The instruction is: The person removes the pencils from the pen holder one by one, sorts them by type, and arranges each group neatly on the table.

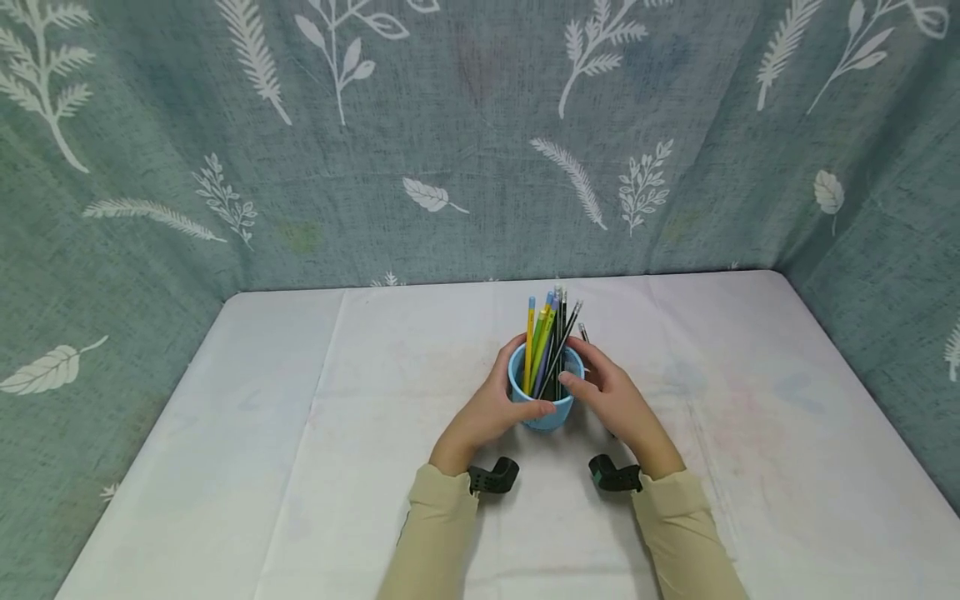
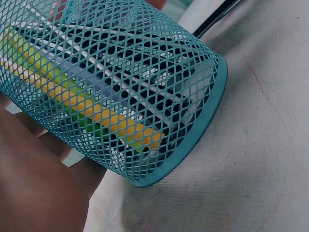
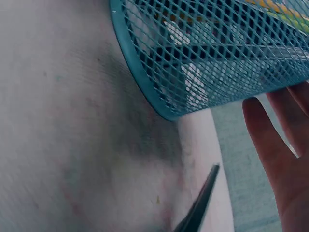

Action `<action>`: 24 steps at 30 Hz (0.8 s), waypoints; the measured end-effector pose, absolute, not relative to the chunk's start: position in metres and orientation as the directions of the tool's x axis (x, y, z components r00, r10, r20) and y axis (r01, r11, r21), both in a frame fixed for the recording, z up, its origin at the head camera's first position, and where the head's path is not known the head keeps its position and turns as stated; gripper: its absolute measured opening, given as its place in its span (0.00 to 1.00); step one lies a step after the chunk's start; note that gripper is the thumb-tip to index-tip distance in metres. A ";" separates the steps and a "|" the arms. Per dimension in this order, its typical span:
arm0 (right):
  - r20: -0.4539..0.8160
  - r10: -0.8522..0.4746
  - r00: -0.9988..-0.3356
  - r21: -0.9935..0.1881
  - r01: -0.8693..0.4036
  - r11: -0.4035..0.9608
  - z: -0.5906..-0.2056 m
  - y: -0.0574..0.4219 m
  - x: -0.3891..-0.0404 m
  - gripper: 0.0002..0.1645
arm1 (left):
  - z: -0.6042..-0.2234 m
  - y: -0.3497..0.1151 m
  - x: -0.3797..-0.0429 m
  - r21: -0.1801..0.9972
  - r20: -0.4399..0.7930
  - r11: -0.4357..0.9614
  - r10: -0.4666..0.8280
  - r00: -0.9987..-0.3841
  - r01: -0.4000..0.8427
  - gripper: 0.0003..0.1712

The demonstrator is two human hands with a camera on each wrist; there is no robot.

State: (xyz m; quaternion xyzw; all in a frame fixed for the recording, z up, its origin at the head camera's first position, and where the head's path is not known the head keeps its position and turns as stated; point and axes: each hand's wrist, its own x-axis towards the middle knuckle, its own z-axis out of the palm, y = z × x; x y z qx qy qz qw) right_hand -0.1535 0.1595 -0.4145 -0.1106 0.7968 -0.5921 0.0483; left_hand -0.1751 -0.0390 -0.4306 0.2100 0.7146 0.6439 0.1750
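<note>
A light-blue mesh pencil cup (image 1: 546, 419) stands on the white-covered table, holding several pencils (image 1: 528, 346), some yellow, green and blue, others black. My left hand (image 1: 487, 410) grips its left side, thumb across the front below the rim. From the right, my right hand (image 1: 624, 410) curves around the cup, with its thumb at the rim and its fingers along the far side. In the left wrist view the mesh wall (image 2: 111, 92) shows pencil ends inside. A loose black pencil (image 1: 583, 332) lies right of the cup, its middle hidden by my right hand.
The white cloth (image 1: 375, 467) on the table has faint creases and stains. A green-grey curtain with white leaf prints (image 1: 480, 150) hangs behind the table and along both sides. Dark wrist cameras (image 1: 495, 475) sit on both wrists, low over the cloth.
</note>
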 end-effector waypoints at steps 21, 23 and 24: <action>-0.002 -0.343 -0.939 -0.973 -0.078 0.219 -0.422 0.157 -0.155 0.52 | -0.398 -0.028 -0.161 0.992 0.084 0.066 0.309 -0.947 0.110 0.28; -0.005 -0.341 -0.940 -0.973 -0.073 0.217 -0.423 0.156 -0.155 0.55 | -0.400 -0.025 -0.162 0.992 0.101 0.052 0.268 -0.958 0.119 0.25; -0.009 -0.339 -0.941 -0.973 -0.070 0.220 -0.423 0.156 -0.154 0.56 | -0.402 -0.023 -0.163 0.991 0.109 0.053 0.247 -0.963 0.126 0.24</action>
